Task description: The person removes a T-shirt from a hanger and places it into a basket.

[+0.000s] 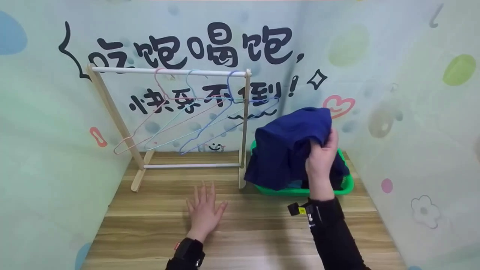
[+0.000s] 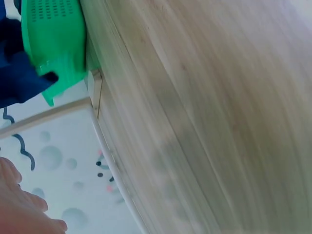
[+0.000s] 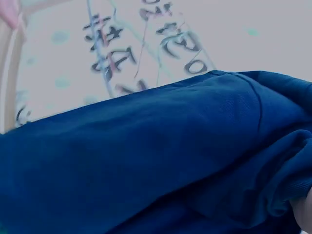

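Note:
My right hand (image 1: 321, 157) grips a bunched navy blue garment (image 1: 288, 146) by its upper edge. The cloth hangs over the green basket (image 1: 300, 192) and hides much of it. In the right wrist view the garment (image 3: 146, 151) fills most of the picture, with a seam and a folded edge showing; only a bit of the hand is visible at the right. My left hand (image 1: 204, 212), fingers spread, is over the wooden surface in front of the rack and holds nothing. Its fingers (image 2: 29, 207) show at the lower left of the left wrist view.
A wooden rack with a white top rail (image 1: 131, 70) stands left of the basket. From it hang a pink hanger (image 1: 123, 140), a light teal hanger (image 1: 153, 138) and a blue hanger (image 1: 204, 129). More dark cloth (image 1: 339, 172) lies in the basket. Printed walls (image 1: 423, 123) enclose the wooden surface.

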`<state>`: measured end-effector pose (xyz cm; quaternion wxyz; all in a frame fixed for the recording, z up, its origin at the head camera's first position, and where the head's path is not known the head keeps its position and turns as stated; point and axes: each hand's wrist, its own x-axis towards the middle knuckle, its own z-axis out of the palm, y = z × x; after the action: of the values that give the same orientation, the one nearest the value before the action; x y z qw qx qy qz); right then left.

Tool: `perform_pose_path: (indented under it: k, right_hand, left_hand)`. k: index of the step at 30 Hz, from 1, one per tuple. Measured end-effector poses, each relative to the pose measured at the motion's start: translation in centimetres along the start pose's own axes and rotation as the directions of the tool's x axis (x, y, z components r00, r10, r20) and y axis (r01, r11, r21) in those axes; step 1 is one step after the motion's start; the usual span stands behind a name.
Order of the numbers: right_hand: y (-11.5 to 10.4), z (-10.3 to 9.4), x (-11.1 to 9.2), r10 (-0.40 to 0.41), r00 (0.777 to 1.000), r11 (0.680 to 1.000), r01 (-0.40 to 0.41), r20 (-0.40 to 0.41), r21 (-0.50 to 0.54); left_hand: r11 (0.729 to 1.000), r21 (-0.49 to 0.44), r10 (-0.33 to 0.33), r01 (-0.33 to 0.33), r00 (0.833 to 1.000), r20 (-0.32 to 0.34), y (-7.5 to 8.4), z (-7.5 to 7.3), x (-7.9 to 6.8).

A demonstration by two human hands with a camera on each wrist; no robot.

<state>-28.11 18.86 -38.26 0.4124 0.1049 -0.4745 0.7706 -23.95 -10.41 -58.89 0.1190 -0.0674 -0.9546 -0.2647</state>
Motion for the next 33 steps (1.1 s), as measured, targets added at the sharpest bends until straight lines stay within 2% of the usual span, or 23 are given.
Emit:
perform_pose_path:
  k: [2,3,4,5,6,7,9,11,12,13,14,15,16,18,21,23,25,27,29,33]
  right_hand:
    - [1.9,-1.3,0.0,-0.008,0.999,0.985,0.013,0.033,-0.172]
    - [3.1,-2.2,-0.2,-0.014,0.998,0.961,0.029,0.058,-0.275]
    - [4.4,-3.2,-0.4,-0.019,0.995,0.922,0.055,0.098,-0.383]
    - [5.8,-4.2,-0.7,-0.020,0.989,0.865,0.092,0.149,-0.493]
    - [7.0,-5.2,-1.1,-0.004,0.978,0.795,0.129,0.209,-0.593]
    - [8.2,-6.2,-1.6,0.024,0.962,0.710,0.175,0.271,-0.683]
    - [10.1,-7.9,-2.7,0.107,0.921,0.518,0.269,0.374,-0.812]
    - [11.4,-9.4,-3.9,0.266,0.862,0.323,0.342,0.432,-0.882]
    - [11.9,-9.9,-4.5,0.364,0.825,0.236,0.367,0.432,-0.900]
    - [12.2,-10.3,-5.0,0.453,0.785,0.166,0.391,0.422,-0.906]
    - [12.5,-10.7,-5.5,0.533,0.744,0.115,0.408,0.403,-0.905]
    - [12.7,-10.9,-5.8,0.607,0.698,0.078,0.423,0.380,-0.903]
    - [12.8,-11.1,-6.1,0.666,0.655,0.054,0.435,0.357,-0.899]
    - [12.8,-11.2,-6.2,0.744,0.585,0.035,0.449,0.324,-0.893]
    - [12.7,-11.1,-6.0,0.806,0.519,0.024,0.453,0.285,-0.891]
    - [12.6,-11.1,-5.7,0.828,0.491,0.022,0.451,0.269,-0.892]
    - [12.7,-11.1,-5.6,0.838,0.479,0.020,0.453,0.262,-0.892]
    - [12.8,-11.1,-5.6,0.833,0.482,0.025,0.459,0.273,-0.888]
    - [12.7,-11.1,-5.7,0.821,0.494,0.029,0.465,0.287,-0.885]
    - [11.7,-11.0,-6.0,0.780,0.534,0.060,0.457,0.327,-0.888]
  left_hand:
    - [1.000,0.014,0.000,0.000,1.000,0.013,0.3,0.3,0.0]
    - [1.000,0.016,0.004,-0.004,1.000,0.016,0.4,0.4,0.0]
    - [1.000,0.024,0.008,-0.009,1.000,0.018,0.5,0.6,0.1]
    - [0.999,0.032,0.011,-0.011,1.000,0.020,0.5,0.7,0.1]
    - [0.999,0.038,0.014,-0.014,1.000,0.022,0.5,0.9,0.1]
    - [0.999,0.042,0.018,-0.019,1.000,0.017,0.5,1.0,0.0]
    - [0.999,0.043,0.027,-0.028,1.000,0.010,0.5,1.4,-0.1]
    - [0.999,0.044,0.025,-0.026,1.000,0.015,0.5,1.7,-0.2]
    - [0.999,0.046,0.025,-0.025,1.000,0.018,0.4,1.8,-0.2]
    - [0.998,0.048,0.026,-0.027,0.999,0.019,0.4,1.9,-0.3]
    - [0.998,0.050,0.024,-0.025,0.999,0.025,0.4,2.1,-0.3]
    - [0.998,0.055,0.023,-0.025,0.999,0.028,0.5,2.2,-0.3]
    - [0.998,0.062,0.021,-0.023,0.999,0.034,0.5,2.4,-0.3]
    - [0.997,0.068,0.022,-0.025,0.999,0.036,0.7,2.6,-0.4]
    - [0.997,0.075,0.019,-0.023,0.999,0.045,0.9,3.0,-0.5]
    - [0.996,0.083,0.015,-0.020,0.999,0.052,0.9,3.1,-0.6]
    - [0.996,0.088,0.008,-0.014,0.998,0.063,0.9,3.2,-0.5]
    - [0.996,0.086,0.000,-0.007,0.997,0.073,0.9,3.1,-0.3]
    - [0.996,0.089,-0.012,0.004,0.996,0.089,0.9,2.9,-0.1]
    - [0.996,0.081,-0.031,0.021,0.991,0.129,0.8,2.0,0.4]
